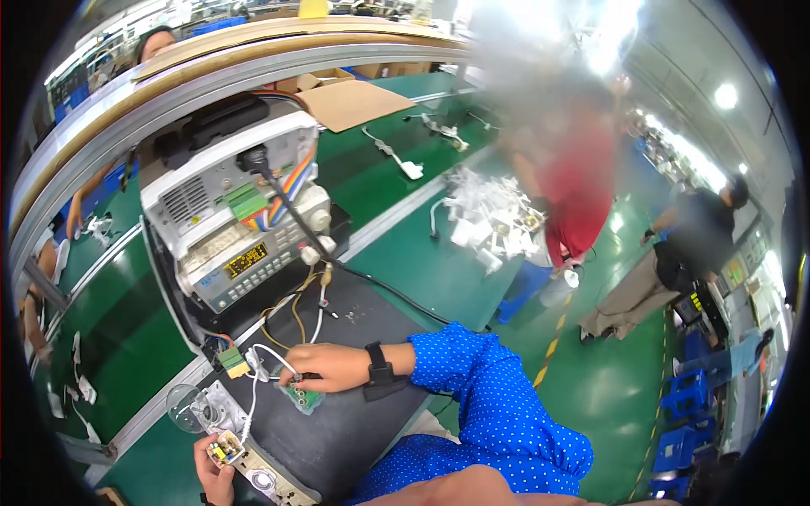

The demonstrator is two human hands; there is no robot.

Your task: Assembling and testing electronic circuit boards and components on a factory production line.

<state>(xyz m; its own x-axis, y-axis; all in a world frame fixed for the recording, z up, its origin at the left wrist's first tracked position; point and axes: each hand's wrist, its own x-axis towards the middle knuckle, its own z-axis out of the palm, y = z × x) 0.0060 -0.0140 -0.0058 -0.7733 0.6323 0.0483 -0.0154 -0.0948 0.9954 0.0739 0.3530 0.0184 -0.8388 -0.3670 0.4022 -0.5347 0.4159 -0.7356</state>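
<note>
At the lower left, my left hand (216, 477) grips a small open white adapter housing (225, 449) with a circuit board and yellow part showing inside. A white cable (251, 411) runs up from it. It is held beside a long white fixture (272, 477) with a clear round cover (183, 408). My right hand (331, 368), with a black band on its wrist, pinches the end of a white lead (272, 351) over a green circuit board (300, 400) on the dark mat (359, 430). The fingers partly hide that contact.
A bench meter with a lit yellow display (246, 261) stands under another instrument (221, 190); a black power cord (375, 282) crosses the mat. White parts (489, 215) lie heaped beyond. Several people stand nearby, one in red (582, 177). A green conveyor (342, 160) carries white corded parts.
</note>
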